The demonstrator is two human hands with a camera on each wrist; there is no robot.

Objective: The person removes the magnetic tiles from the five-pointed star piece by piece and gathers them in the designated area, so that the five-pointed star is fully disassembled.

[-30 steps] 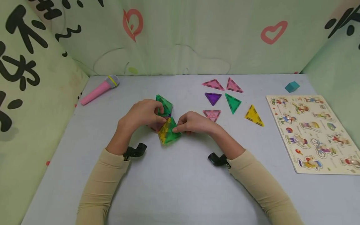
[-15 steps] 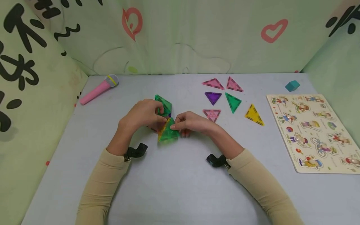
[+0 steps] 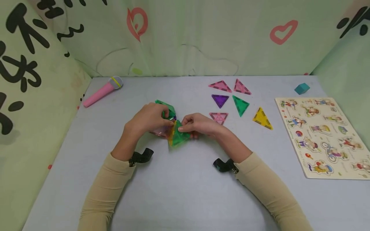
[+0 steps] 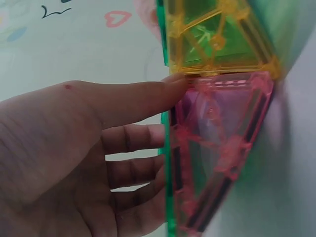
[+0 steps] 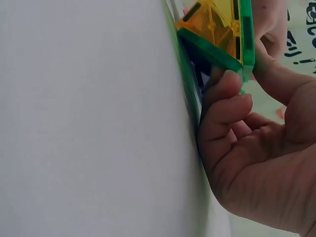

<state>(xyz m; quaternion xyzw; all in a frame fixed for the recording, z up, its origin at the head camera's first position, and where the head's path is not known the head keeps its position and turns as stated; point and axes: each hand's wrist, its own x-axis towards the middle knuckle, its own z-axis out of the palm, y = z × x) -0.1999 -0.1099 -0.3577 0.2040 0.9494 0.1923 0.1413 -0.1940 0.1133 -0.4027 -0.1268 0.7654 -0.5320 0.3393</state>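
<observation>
Translucent triangular magnetic tiles are joined into a small structure between both hands. My left hand (image 3: 148, 118) grips it from the left; in the left wrist view its thumb lies on the seam of a yellow tile (image 4: 212, 42) and a pink tile (image 4: 217, 118), its fingers behind a green edge. My right hand (image 3: 199, 124) pinches the front green tile (image 3: 180, 137). In the right wrist view the right thumb presses its outer side and the other fingers curl underneath. Another green part (image 3: 169, 108) stands at the back, partly covered by the left hand.
Loose tiles lie behind and right of the hands: several pink, a purple (image 3: 220, 100), a green (image 3: 240, 106) and a yellow one (image 3: 262, 119). A pink toy microphone (image 3: 101, 94) lies back left. A picture puzzle board (image 3: 299, 163) and teal block (image 3: 302, 88) are at right.
The back green part has tipped left and lower. The front green and yellow tiles have swung slightly right with the right hand, and more of the pink tile shows. Both hands keep their hold.
</observation>
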